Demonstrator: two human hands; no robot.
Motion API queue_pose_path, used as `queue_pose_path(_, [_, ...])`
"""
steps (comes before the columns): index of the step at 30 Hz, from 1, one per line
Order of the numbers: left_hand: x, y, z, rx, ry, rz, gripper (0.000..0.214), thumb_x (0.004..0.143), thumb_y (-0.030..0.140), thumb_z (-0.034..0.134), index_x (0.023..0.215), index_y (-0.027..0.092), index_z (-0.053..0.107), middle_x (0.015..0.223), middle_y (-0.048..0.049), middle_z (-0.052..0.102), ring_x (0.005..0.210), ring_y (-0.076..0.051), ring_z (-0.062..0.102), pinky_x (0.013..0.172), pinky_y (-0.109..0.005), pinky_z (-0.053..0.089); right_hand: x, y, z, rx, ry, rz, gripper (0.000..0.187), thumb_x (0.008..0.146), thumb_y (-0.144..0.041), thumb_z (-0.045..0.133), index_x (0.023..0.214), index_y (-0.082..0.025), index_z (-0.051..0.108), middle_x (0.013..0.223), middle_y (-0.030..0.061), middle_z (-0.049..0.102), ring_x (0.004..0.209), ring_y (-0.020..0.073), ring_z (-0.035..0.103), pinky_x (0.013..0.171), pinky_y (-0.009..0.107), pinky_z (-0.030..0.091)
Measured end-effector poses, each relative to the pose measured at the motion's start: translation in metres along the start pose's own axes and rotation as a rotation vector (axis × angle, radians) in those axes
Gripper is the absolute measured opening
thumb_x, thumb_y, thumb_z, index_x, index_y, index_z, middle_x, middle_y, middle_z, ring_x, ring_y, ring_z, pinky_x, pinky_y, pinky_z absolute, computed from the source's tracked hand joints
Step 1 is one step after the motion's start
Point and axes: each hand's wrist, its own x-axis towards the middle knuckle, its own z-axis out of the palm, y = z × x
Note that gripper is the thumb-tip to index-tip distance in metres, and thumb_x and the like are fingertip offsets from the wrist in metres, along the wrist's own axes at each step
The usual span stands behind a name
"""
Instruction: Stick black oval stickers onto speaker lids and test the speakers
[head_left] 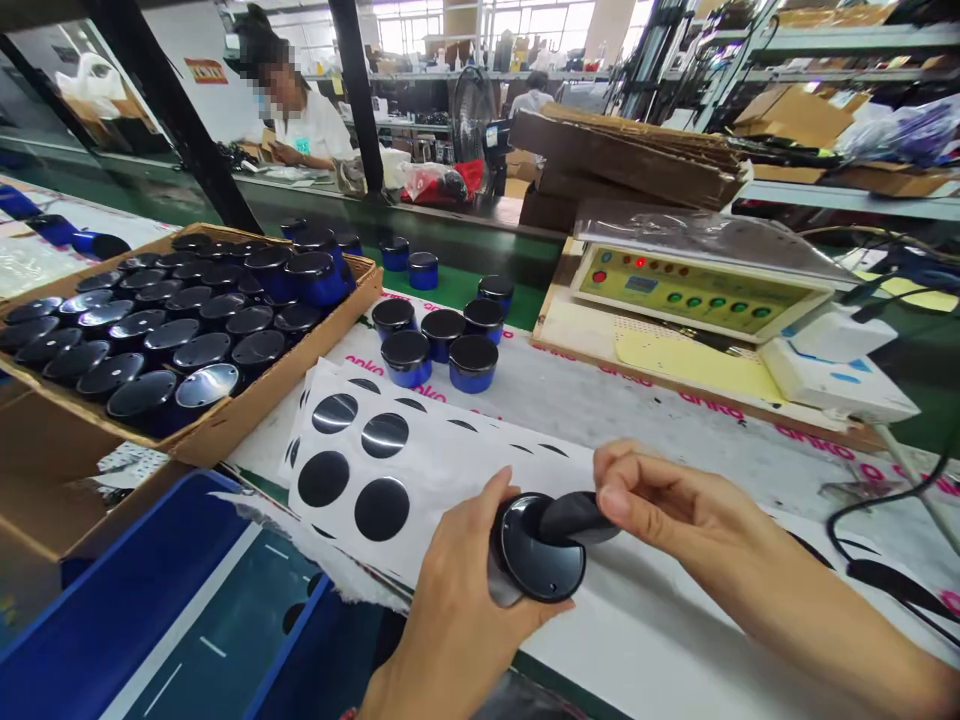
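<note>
In the head view, your left hand [466, 572] clasps the black cup [541, 568] above the sticker sheet [439, 465], likely steadying its exposed face. Your right hand [660, 495] pinches a black disc [571, 518] by its edge over the sheet, probably sparing its underside.

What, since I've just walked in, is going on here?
The person's left hand holds a round black-topped piece, while the right hand holds a dark sticker at its edge, partly over that top and not lying flat. A sheet of black round stickers lies beneath the hands. Beyond it stand blue pieces with black tops; more sit in a cardboard box at the left.
</note>
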Motion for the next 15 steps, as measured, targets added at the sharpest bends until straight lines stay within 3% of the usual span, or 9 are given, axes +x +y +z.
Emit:
queue_pose_path(2, [0.001,-0.001,-0.002,0.009,-0.006,0.031,0.106,0.056,0.016,0.087,0.139,0.039,0.026,0.125,0.0002,0.060,0.110,-0.023,0.060,0.093,-0.037,0.050,0.002,0.011,0.002,0.054,0.014,0.015,0.028,0.086,-0.048,0.058,0.076,-0.022,0.059,0.089,-0.0003,0.052,0.082,0.0142,0.049,0.072,0.022,0.042])
queue_pose_path(5, [0.002,0.001,-0.006,0.026,-0.013,0.044,0.102,0.059,0.019,0.086,0.140,0.039,0.026,0.126,-0.0005,0.061,0.110,-0.023,0.060,0.093,-0.037,0.050,0.002,0.023,0.004,0.163,0.022,0.070,0.028,0.088,-0.048,0.056,0.078,-0.022,0.058,0.086,0.0001,0.049,0.080,0.0148,0.046,0.070,0.024,0.041])
queue_pose_path(9, [0.002,0.003,-0.006,0.036,-0.008,0.063,0.099,0.062,0.024,0.085,0.140,0.039,0.026,0.125,-0.0012,0.062,0.109,-0.024,0.061,0.091,-0.036,0.051,0.000,0.025,0.006,0.172,0.133,-0.040,0.026,0.088,-0.045,0.057,0.076,-0.022,0.057,0.090,0.0017,0.051,0.081,0.0159,0.048,0.068,0.025,0.042])
queue_pose_path(15, [0.002,0.002,-0.006,0.048,-0.001,0.075,0.091,0.067,0.028,0.081,0.140,0.038,0.028,0.125,-0.0010,0.062,0.109,-0.023,0.061,0.092,-0.034,0.051,-0.001,0.020,0.025,0.118,0.009,0.005,0.031,0.087,-0.049,0.055,0.074,-0.021,0.059,0.092,0.0032,0.054,0.081,0.0164,0.053,0.070,0.027,0.047])
